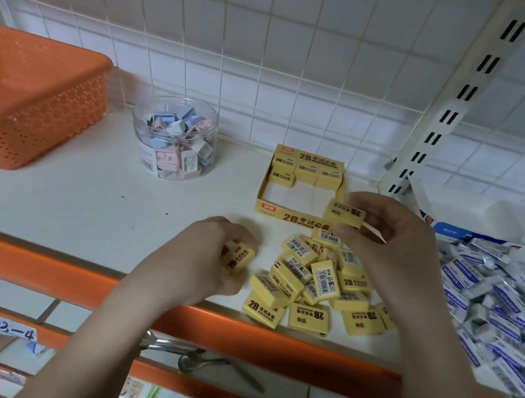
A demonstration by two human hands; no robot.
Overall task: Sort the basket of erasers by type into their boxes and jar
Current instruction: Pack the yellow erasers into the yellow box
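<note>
Both hands (210,256) (389,241) grip yellow erasers (345,213).

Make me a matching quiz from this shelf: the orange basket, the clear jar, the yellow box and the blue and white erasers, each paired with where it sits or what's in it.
Things:
1. orange basket
2. clear jar
3. yellow box
4. blue and white erasers

Descriptions:
A. loose heap at the right end of the shelf
B. holds pastel pink and blue erasers
C. far left of the shelf
D. partly filled, a few yellow erasers along its back

Pairs: 1-C, 2-B, 3-D, 4-A
</note>
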